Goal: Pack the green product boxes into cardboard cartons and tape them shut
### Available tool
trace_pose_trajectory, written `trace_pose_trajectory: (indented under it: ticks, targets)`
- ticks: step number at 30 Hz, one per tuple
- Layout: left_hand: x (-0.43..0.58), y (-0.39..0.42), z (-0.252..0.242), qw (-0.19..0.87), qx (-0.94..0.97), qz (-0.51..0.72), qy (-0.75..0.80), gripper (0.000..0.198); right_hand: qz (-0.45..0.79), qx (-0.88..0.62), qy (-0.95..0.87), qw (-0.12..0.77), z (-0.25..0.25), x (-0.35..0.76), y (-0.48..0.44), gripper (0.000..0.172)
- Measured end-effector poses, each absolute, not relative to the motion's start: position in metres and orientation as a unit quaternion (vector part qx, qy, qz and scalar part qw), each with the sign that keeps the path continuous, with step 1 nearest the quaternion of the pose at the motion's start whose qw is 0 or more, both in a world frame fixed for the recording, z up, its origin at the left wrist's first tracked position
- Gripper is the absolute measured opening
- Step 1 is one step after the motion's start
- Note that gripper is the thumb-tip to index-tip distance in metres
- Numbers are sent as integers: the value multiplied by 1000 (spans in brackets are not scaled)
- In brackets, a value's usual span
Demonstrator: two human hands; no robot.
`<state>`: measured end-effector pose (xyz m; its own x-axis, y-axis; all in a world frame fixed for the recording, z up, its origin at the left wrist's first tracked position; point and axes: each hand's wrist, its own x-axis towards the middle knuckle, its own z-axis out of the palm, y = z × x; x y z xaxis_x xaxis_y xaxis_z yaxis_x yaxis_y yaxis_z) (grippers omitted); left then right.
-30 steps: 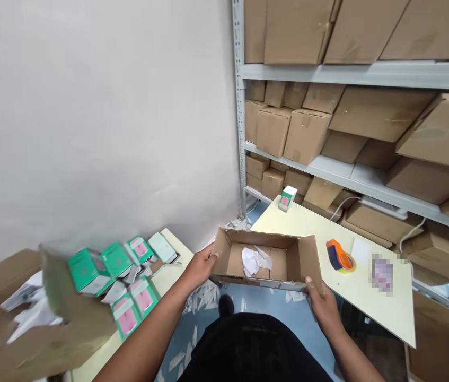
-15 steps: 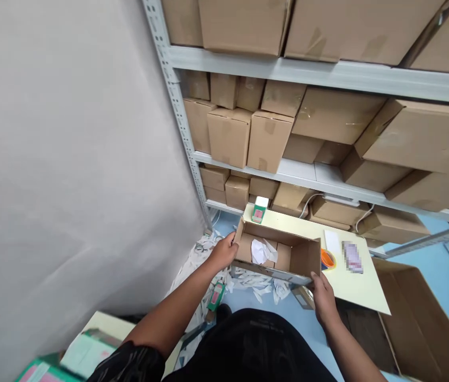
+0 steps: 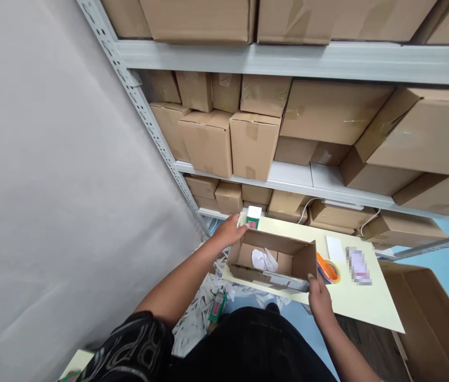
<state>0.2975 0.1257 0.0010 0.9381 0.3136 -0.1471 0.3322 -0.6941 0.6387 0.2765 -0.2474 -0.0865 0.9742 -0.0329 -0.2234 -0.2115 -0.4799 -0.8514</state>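
Note:
An open brown cardboard box point(image 3: 299, 260) with crumpled white paper point(image 3: 263, 259) inside rests on the pale yellow table point(image 3: 351, 297). My left hand point(image 3: 229, 231) is closed on the box's far left corner, and its fingertips reach close to a small green and white carton point(image 3: 253, 216) standing at the table's far edge. My right hand point(image 3: 318, 295) grips the box's near right corner.
An orange tape dispenser point(image 3: 327, 269) and a white slip point(image 3: 334, 248) lie right of the box. Metal shelves point(image 3: 288, 58) packed with brown cartons rise behind the table. White paper scraps point(image 3: 200, 313) and a green carton point(image 3: 218, 306) litter the blue floor. A large open box point(image 3: 431, 318) stands at right.
The view turned right and away from the table of green cartons. The cardboard box moved forward and now sits on the yellow table. My left hand shifted toward the small carton.

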Motion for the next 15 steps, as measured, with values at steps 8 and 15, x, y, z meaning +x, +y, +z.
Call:
trace_pose_trajectory:
  ticks: [8,15]
  targets:
    - [462,90,-12,206,922,-209,254,75,175,-817,7,549,-72,283,-259,78]
    - [482,86,-33,189,922,-197,273,71,191,-806,-43,558,-61,292,-262,81]
